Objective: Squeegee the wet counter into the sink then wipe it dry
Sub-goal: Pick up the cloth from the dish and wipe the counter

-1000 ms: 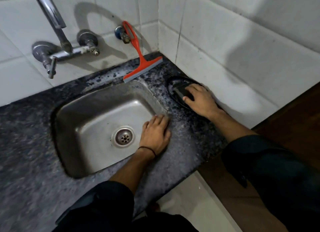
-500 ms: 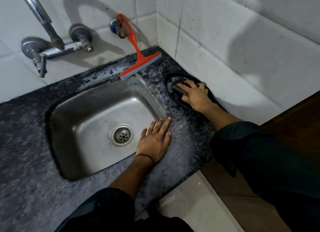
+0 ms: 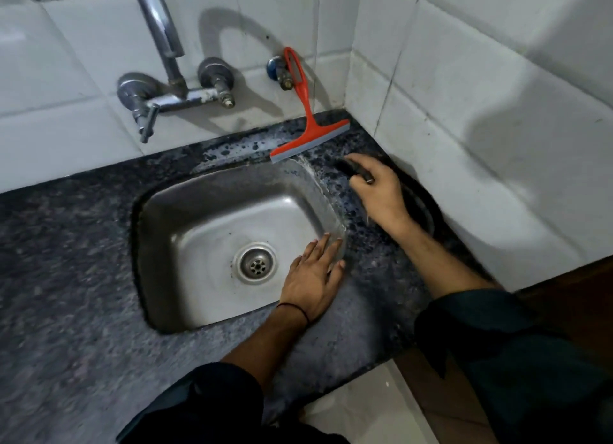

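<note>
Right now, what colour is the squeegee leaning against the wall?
The squeegee is orange-red with a grey blade edge, seen clearly in the head view.

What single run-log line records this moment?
squeegee: leaning on wall, untouched | right hand: gripping dark object | left hand: flat on sink edge | counter: wet

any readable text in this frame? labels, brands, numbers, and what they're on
None readable.
Red squeegee: no print or logo shows on handle or blade.
Tap and sink: bare metal, no markings visible.
Dark object in the right hand: too dark and blurred to tell.
</note>
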